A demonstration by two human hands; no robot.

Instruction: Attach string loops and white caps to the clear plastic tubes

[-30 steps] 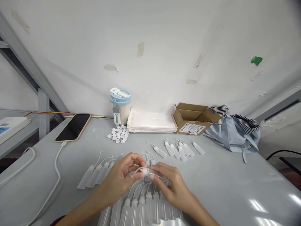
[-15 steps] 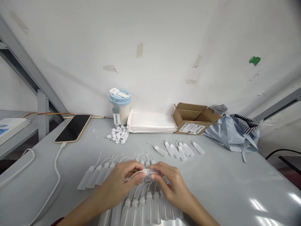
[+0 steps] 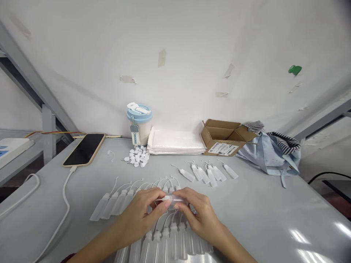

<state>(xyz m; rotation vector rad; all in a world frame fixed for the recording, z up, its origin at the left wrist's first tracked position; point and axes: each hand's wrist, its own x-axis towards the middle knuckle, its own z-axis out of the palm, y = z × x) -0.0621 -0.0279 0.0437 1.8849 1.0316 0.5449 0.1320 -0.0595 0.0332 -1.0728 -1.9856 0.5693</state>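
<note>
Between my two hands lies a small translucent plastic bottle [image 3: 178, 199], held sideways above the table. My right hand [image 3: 199, 210] grips its body between thumb and fingers. At its neck, my left hand [image 3: 145, 208] pinches the white cap [image 3: 166, 198], from which a thin strap runs left. Below my hands several clear bottles [image 3: 164, 243] lie side by side, partly hidden by my forearms. Behind my left hand is another row of bottles [image 3: 111, 204] with thin curved white straps. Farther right, a loose group of similar bottles [image 3: 211, 175] rests on the table.
White caps [image 3: 137, 156] are heaped by a blue-lidded cup [image 3: 139, 126]. A stack of white packets [image 3: 177, 142], an open cardboard box [image 3: 225, 138] and a light blue bag [image 3: 270, 153] stand along the wall. At left lies a phone [image 3: 84, 149] with a white cable [image 3: 65, 193].
Both hands stay in nearly the same place, still on the bottle and cap. My left fingers have shifted slightly on the cap, and its strap now looks straighter. The view has moved a little.
</note>
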